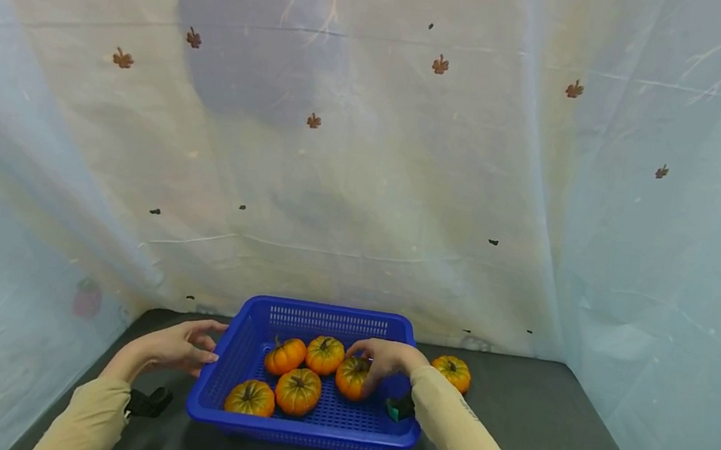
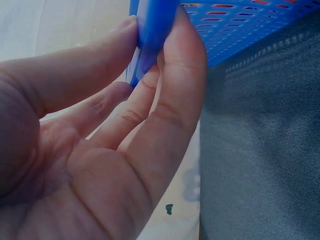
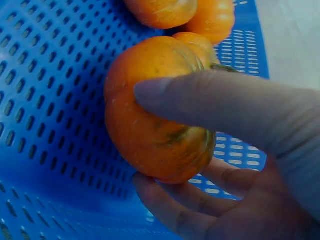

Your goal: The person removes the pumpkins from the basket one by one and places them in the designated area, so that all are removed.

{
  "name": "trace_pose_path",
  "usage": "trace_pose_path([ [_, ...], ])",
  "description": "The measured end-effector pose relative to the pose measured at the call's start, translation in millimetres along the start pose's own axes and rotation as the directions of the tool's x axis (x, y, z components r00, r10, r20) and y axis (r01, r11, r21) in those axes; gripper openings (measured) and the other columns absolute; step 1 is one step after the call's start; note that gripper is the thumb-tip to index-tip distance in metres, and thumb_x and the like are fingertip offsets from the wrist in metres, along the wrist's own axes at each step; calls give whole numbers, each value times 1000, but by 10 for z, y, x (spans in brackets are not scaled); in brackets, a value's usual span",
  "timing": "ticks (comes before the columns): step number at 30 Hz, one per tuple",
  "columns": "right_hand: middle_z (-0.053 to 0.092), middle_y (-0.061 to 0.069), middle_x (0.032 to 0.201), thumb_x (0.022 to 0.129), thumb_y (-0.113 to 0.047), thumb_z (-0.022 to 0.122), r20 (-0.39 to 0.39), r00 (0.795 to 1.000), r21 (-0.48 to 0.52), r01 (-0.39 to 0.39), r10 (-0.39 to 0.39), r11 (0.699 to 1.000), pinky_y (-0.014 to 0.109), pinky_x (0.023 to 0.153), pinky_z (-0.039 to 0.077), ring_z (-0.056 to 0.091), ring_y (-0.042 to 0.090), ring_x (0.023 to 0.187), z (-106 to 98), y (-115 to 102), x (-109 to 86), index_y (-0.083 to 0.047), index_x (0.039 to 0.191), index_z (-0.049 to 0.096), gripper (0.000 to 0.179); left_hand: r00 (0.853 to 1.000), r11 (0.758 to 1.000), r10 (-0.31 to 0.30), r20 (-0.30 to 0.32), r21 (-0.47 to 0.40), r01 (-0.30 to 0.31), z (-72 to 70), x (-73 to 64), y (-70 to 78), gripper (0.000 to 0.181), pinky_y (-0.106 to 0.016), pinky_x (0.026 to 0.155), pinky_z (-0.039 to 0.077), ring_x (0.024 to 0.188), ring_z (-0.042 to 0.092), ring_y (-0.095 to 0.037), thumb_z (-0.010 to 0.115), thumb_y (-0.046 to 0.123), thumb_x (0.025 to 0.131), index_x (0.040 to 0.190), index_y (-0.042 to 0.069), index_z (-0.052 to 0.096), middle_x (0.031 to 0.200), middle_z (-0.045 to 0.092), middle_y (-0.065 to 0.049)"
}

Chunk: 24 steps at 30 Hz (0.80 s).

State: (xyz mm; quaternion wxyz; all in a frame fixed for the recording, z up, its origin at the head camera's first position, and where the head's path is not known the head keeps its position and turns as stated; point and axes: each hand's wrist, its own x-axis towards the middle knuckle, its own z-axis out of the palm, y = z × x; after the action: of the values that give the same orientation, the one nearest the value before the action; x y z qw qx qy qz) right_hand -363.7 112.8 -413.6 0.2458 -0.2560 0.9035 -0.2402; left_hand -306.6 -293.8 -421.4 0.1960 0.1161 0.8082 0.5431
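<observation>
A blue plastic basket (image 1: 306, 431) with slotted walls holds several small orange pumpkins, among them one pumpkin (image 1: 298, 392) near its middle and another pumpkin (image 1: 250, 397) at the front left. At its left side, my left hand (image 1: 177, 345) pinches the rim (image 2: 155, 25) between thumb and fingers. My right hand (image 1: 389, 358) reaches inside and grips a green-streaked pumpkin (image 3: 150, 115) at the right of the group. The thumb lies across its face, while the other fingers curl round the far side, partly hidden behind it.
Outside the basket, beyond the right forearm, one more pumpkin (image 1: 453, 372) sits on the dark table (image 1: 551, 440). A pale plastic sheet (image 1: 366, 180) with leaf prints hangs behind the table and along both sides.
</observation>
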Motion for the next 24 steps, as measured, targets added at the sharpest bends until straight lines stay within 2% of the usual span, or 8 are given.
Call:
trace_pose_path([
  [3,49,10,127,72,-7,83,-9,999,12,31,-31,999,37,78,51,48,28,114,-54,-3,-38,-24,128,58,64,1000,1000,9,-11,11,-9,3,1,-12,74,-48,75,56,86,66,-32,68,10,89,145,-8,23,99,63,-16],
  [10,47,10,131,73,-8,83,-19,991,35,135,-134,990,42,90,48,43,30,121,-169,-10,-139,-20,132,56,66,1000,1000,21,-19,21,-20,10,-6,-28,73,-48,74,56,86,66,-32,68,10,89,144,-8,24,99,63,-16],
  [17,42,9,135,76,-5,79,-35,977,140,213,-210,967,39,88,48,41,30,122,-288,22,-257,-17,135,52,66,1000,1000,13,-3,-6,-13,8,-11,-14,73,-48,75,55,87,66,-33,67,9,90,145,-9,23,101,62,-19],
  [20,43,9,134,77,-6,78,-51,966,130,258,-253,957,38,87,49,42,29,120,-346,45,-309,-14,137,50,66,1000,1000,9,4,-17,-9,9,-15,-6,73,-48,76,55,88,65,-33,67,9,90,145,-9,22,102,62,-20],
  [24,43,8,133,77,-10,78,-86,961,127,273,-263,954,39,90,46,43,27,118,-435,75,-396,-16,138,49,67,1000,1000,13,8,-25,-12,11,-22,0,75,-48,77,55,89,65,-33,67,11,90,146,-9,20,103,62,-21],
])
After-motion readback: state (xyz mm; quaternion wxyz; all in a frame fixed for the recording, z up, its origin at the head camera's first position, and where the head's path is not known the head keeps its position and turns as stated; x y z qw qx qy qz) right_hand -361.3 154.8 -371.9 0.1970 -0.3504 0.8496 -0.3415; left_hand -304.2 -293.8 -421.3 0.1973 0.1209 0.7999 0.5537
